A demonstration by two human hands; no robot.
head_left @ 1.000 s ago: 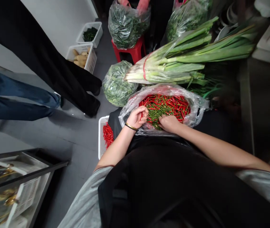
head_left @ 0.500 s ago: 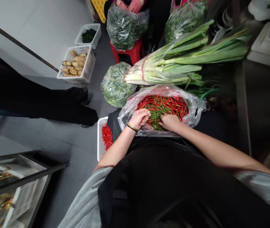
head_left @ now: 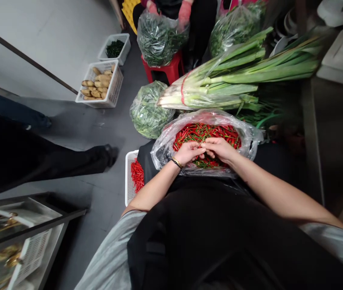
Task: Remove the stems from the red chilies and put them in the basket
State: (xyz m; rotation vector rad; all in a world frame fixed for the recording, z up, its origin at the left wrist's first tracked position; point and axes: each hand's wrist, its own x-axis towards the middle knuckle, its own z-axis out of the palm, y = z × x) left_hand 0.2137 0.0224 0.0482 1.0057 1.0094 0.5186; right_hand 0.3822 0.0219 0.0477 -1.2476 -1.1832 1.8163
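My left hand point(head_left: 188, 152) and my right hand point(head_left: 218, 149) meet at the fingertips over an opened clear plastic bag point(head_left: 162, 151) on my lap. Heaped inside it are small red chili peppers point(head_left: 189, 132) with green stems. Both hands are closed in a pinch on a chili pepper between them; the fingers cover most of it. A dark and gold bracelet circles my left wrist. Left of my lap stands a white basket point(head_left: 128, 177) with stemless red chili peppers point(head_left: 137, 175) in it.
Beyond the bag lie large leeks point(head_left: 207, 84) and a bag of greens point(head_left: 150, 110). A co-worker's gloved hands point(head_left: 184, 15) are at another bag on a red stool point(head_left: 170, 70). Root vegetables point(head_left: 100, 85) fill a basket. A person's leg point(head_left: 77, 161) stands at left.
My right hand has come up from the stems to my left hand, and their fingertips now meet. The person at left has shifted their legs; the co-worker's gloved hands have moved apart.
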